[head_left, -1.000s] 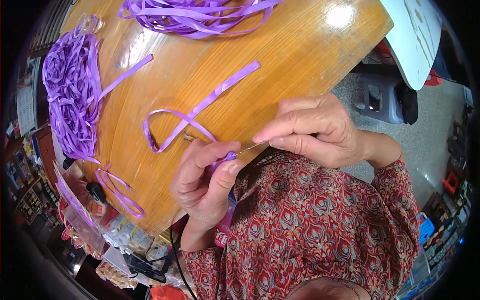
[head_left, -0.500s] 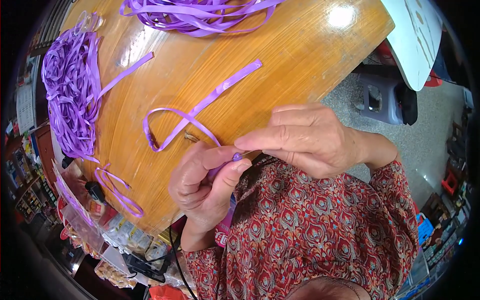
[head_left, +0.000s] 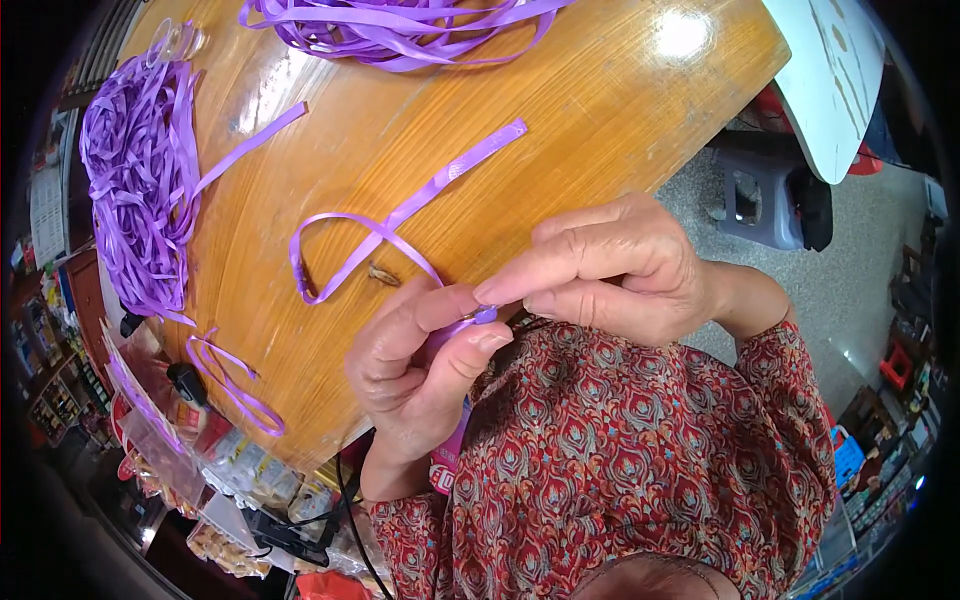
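My left hand [head_left: 415, 365] is closed, pinching a narrow purple ribbon [head_left: 450, 165] between thumb and forefinger. A small folded bit of that ribbon [head_left: 485, 315] pokes out at the fingertips. From the pinch, the ribbon loops across the wooden table [head_left: 590, 130], crosses itself and runs to a free end. My right hand [head_left: 625, 270] comes in from the right, its forefinger stretched out to the left fingertips. Its thumb stands apart from the forefinger, and I see nothing held between them. A small brown scrap [head_left: 382, 274] lies beside the loop.
A large heap of purple ribbon [head_left: 140, 190] covers the table's left side, with another bundle [head_left: 400, 35] at the far edge. A short ribbon loop [head_left: 235, 385] lies near the left edge. Bagged goods [head_left: 265, 475] stand beyond it. A grey stool [head_left: 765, 195] is at right.
The folded ribbon bit has shifted slightly right in my left fingertips. My right thumb has moved away from the forefinger; a thin line seen between the hands earlier no longer shows.
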